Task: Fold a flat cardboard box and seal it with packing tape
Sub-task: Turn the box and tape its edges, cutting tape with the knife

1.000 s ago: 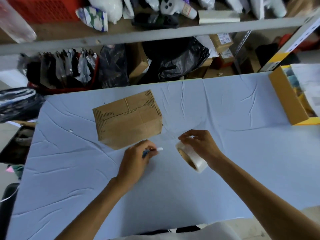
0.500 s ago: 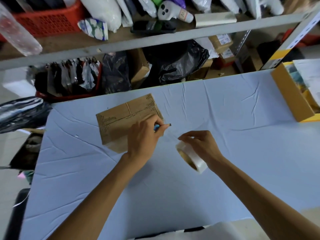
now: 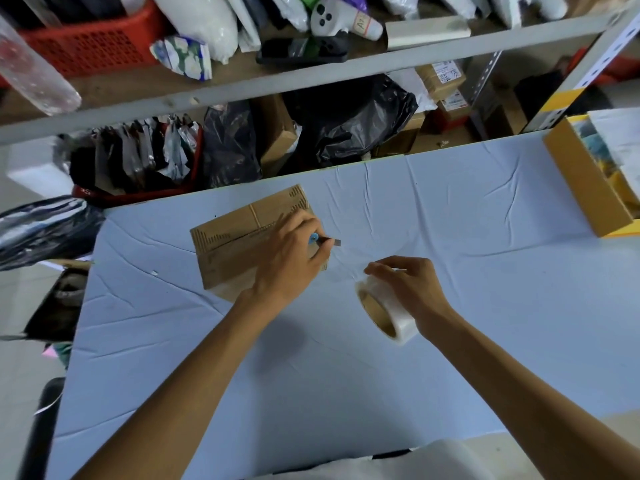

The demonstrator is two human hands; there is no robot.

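Note:
A folded brown cardboard box (image 3: 235,251) stands on the blue table (image 3: 311,393), its top flaps closed along a middle seam. My left hand (image 3: 291,258) hovers over the box's right end and grips a small blue-handled cutter (image 3: 323,240), whose blade pokes out to the right past the box. My right hand (image 3: 405,289) holds a roll of clear packing tape (image 3: 384,313) by its rim, tilted above the table just right of the box. A thin clear strip seems to run from the roll toward the box; it is hard to make out.
An open yellow cardboard box (image 3: 588,188) with papers sits at the table's right edge. Behind the table stands a metal shelf (image 3: 311,81) with a red basket (image 3: 93,43), black bags and parcels. A dark bag (image 3: 41,230) lies left of the table.
My left hand has moved up from the table in front of the box to the box's right end, carrying the cutter. The right hand and tape roll have stayed nearly still.

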